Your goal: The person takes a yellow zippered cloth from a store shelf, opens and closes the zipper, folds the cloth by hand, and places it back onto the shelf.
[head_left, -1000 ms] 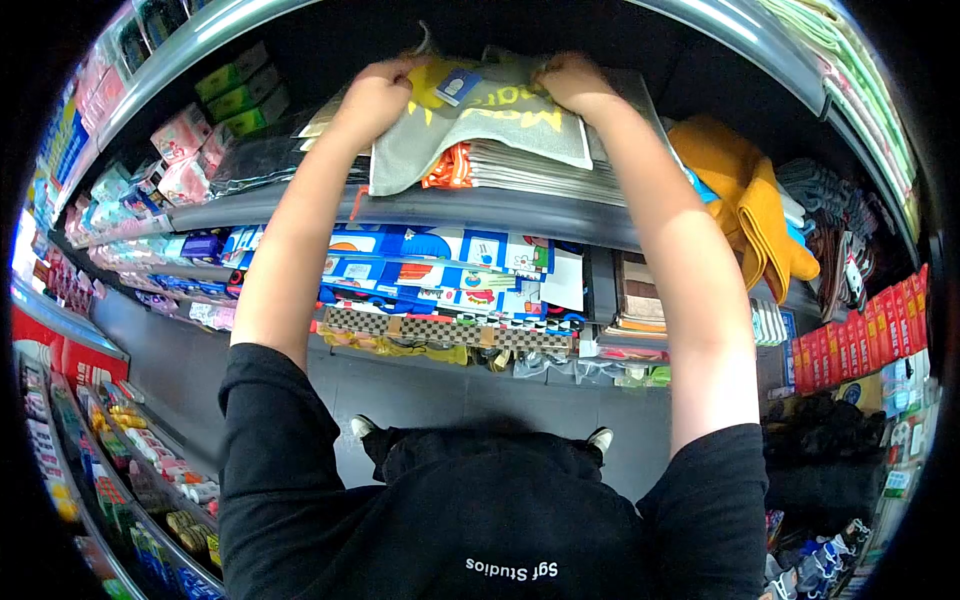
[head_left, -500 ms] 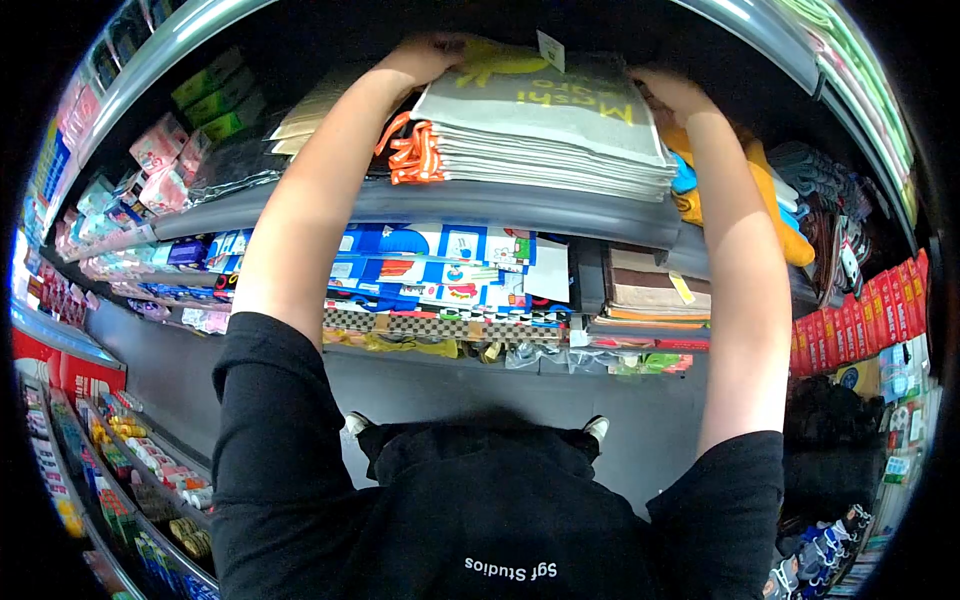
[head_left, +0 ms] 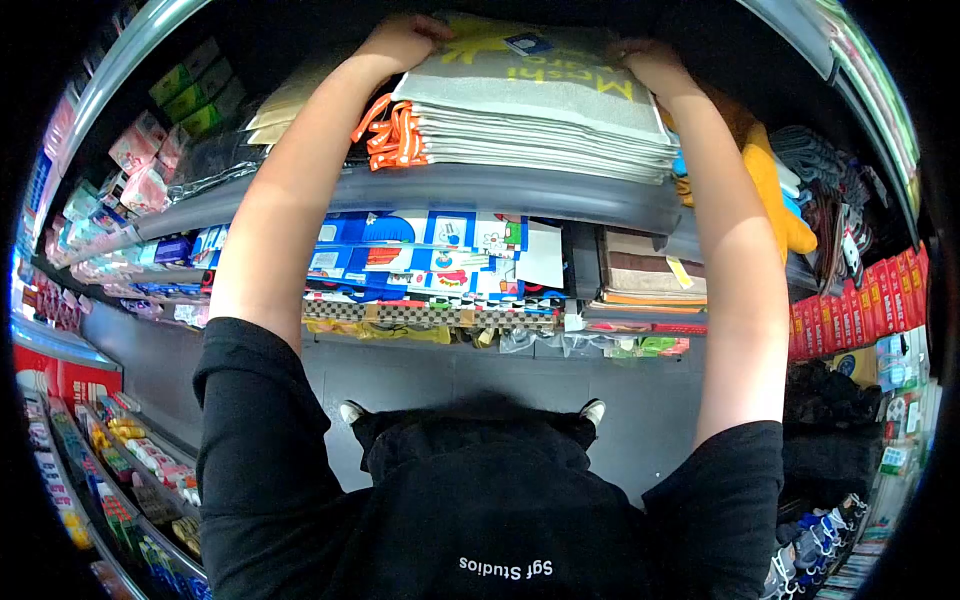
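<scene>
Grey bag stack [head_left: 540, 125]: seen lying flat on the shelf [head_left: 420, 190], long axis running left to right between both hands.
Left hand [head_left: 405, 40]: pressed on the top bag's far left corner; fingers curled over the edge.
Right hand [head_left: 650, 65]: set on the far right corner, fingers clenched on the fabric; neither hand nearer.
Orange handles [head_left: 385, 135]: spilled off the stack's left end.
Yellow plush [head_left: 775, 195]: just beside the stack, right.
Room: shop aisle, stocked shelves below.
</scene>
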`<state>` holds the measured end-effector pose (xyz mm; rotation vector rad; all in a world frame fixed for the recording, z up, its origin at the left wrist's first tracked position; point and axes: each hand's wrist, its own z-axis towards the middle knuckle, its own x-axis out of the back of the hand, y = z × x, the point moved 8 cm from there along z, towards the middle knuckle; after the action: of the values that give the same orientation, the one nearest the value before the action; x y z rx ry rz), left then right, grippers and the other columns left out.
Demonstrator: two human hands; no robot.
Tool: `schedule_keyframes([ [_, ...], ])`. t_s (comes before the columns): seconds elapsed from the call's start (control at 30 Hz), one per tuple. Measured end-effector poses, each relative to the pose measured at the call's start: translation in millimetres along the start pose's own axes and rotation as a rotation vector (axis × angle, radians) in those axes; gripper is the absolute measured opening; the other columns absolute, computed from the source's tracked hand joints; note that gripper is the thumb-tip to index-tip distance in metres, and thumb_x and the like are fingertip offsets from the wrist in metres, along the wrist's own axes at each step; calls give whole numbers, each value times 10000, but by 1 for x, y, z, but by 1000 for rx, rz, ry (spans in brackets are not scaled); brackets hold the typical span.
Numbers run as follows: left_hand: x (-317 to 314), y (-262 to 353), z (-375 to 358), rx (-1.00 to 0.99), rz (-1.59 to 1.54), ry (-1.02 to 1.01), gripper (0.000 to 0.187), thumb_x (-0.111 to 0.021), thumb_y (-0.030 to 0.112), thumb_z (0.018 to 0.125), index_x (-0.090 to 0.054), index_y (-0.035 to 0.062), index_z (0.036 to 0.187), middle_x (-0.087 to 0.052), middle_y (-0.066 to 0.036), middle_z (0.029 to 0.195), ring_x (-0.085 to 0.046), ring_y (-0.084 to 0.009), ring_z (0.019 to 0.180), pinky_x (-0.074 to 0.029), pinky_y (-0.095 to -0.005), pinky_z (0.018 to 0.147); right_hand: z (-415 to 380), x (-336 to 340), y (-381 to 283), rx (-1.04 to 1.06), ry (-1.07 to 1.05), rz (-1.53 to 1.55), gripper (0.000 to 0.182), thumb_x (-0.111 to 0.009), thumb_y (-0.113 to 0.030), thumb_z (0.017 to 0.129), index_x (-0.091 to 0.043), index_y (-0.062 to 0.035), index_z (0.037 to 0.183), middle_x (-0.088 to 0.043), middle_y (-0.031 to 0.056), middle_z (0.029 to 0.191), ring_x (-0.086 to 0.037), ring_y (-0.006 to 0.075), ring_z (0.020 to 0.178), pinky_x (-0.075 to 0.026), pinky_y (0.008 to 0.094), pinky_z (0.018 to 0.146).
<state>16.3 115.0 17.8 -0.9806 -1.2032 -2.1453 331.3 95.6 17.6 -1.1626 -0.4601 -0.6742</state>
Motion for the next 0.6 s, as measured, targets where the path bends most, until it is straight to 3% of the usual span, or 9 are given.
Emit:
schedule_keyframes([
  [0.1,7,3,8,-97,-3,121,264,-566,144,746,-672,133,987,-652,-102,986,-612,-234,939,-459,-308,842,3,12,-7,76,5,58,257,-529,-77,789,-658,-86,1011,-634,110,1034,-591,205,946,-438,313,859],
  [0.17,18,41,-21,-12,72,47,308,-577,256,799,-619,34,1008,-625,-165,1007,-604,-267,921,-466,-351,779,5,15,-15,147,15,27,262,-520,-77,792,-657,-91,1015,-633,107,1041,-592,211,949,-435,318,866],
  [0.23,0,13,1,-47,123,61,251,-561,194,772,-648,87,982,-638,-133,988,-608,-256,922,-467,-335,802,4,14,-6,103,106,-264,280,-530,-135,790,-646,-106,1043,-621,153,1052,-594,281,970,-437,362,870],
  [0.27,-7,6,9,-90,171,70,248,-545,132,745,-677,141,955,-652,-101,970,-613,-246,923,-468,-319,825,0,12,-8,104,107,-259,280,-530,-135,790,-646,-106,1043,-621,153,1052,-594,281,970,-437,362,870],
  [0.4,-3,19,-9,-143,165,51,242,-532,128,748,-677,140,941,-651,-109,958,-614,-261,908,-470,-331,818,-15,8,-17,101,56,-365,299,-513,-96,758,-651,-97,1023,-632,139,1031,-597,258,966,-438,333,867],
  [0.47,-1,22,-11,-113,154,53,192,-596,173,798,-654,75,953,-659,-118,928,-631,-229,862,-473,-311,802,-19,10,-17,79,56,-394,295,-494,-77,758,-653,-79,1007,-638,121,1029,-598,230,962,-436,310,861],
  [0.6,-2,31,-15,-129,205,40,219,-603,201,801,-649,78,975,-658,-123,932,-629,-235,870,-470,-321,804,-27,14,-17,-28,25,-362,268,-532,-106,737,-652,-51,971,-644,144,968,-611,230,887,-452,309,806],
])
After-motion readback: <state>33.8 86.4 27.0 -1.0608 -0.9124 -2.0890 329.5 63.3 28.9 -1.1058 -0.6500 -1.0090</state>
